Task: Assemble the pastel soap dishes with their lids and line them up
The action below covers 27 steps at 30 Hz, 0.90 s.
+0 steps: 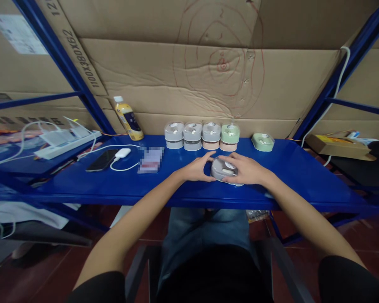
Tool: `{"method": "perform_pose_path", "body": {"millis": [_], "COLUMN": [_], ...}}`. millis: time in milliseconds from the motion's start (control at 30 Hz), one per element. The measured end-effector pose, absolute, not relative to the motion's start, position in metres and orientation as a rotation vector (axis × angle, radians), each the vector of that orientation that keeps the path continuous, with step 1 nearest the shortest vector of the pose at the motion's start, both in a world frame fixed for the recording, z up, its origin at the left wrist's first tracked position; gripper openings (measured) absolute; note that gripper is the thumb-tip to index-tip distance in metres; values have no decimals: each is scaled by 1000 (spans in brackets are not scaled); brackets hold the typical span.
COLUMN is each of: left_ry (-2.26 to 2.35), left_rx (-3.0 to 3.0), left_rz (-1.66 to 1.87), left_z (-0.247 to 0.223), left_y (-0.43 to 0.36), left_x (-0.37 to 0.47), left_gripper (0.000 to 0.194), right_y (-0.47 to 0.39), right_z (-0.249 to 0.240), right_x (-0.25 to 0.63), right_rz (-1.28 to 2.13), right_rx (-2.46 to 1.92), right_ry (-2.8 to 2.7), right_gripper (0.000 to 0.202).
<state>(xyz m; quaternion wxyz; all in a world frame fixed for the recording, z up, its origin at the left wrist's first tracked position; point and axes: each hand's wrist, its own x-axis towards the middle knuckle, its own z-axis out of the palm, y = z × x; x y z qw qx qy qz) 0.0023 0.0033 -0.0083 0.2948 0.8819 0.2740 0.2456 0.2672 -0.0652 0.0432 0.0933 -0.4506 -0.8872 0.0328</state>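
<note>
A small grey box [220,169] with rounded corners and a clear, shiny lid rests low over the blue table near its front edge. A round label and a light tab show on its top. My right hand [249,169] grips it from the right, fingers over the far edge and thumb at the front. At its left side my left hand [196,169] curves around it, thumb tip at the near corner and fingers behind, with a gap at the palm. Something pale and thin shows under the box; I cannot make out what it is.
Behind stand several stacked lidded boxes in grey [192,136], pink and green [230,134]. A single green box [262,142] sits to the right. Leftward are a bottle [129,120], a phone [102,160], a white charger [123,153] with cable and a power strip [68,144].
</note>
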Motion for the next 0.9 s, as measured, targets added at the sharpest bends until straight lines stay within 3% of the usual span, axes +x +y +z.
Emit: {"method": "perform_pose_path", "body": {"millis": [133, 300, 400, 533, 667, 900], "left_ry": [746, 789, 802, 804, 782, 771], "left_rx": [2331, 2345, 2339, 2326, 2308, 2322], "left_rz": [669, 692, 688, 668, 678, 663], "left_z": [-11, -13, -11, -10, -10, -10], "left_y": [5, 8, 8, 7, 8, 9], "left_x": [2, 2, 2, 1, 1, 0], "left_gripper": [117, 104, 98, 95, 94, 94], "right_y": [-68, -77, -86, -91, -71, 0], "right_z": [45, 52, 57, 56, 46, 36], "right_x": [262, 277, 305, 338, 344, 347], "right_rz": [45, -58, -196, -307, -516, -593], "right_rx": [-1502, -2038, -2022, -1803, -1844, -1829], "right_ry": [-2603, -2279, -2273, -2559, -2496, -2444], "right_gripper": [92, 99, 106, 79, 56, 53]}}
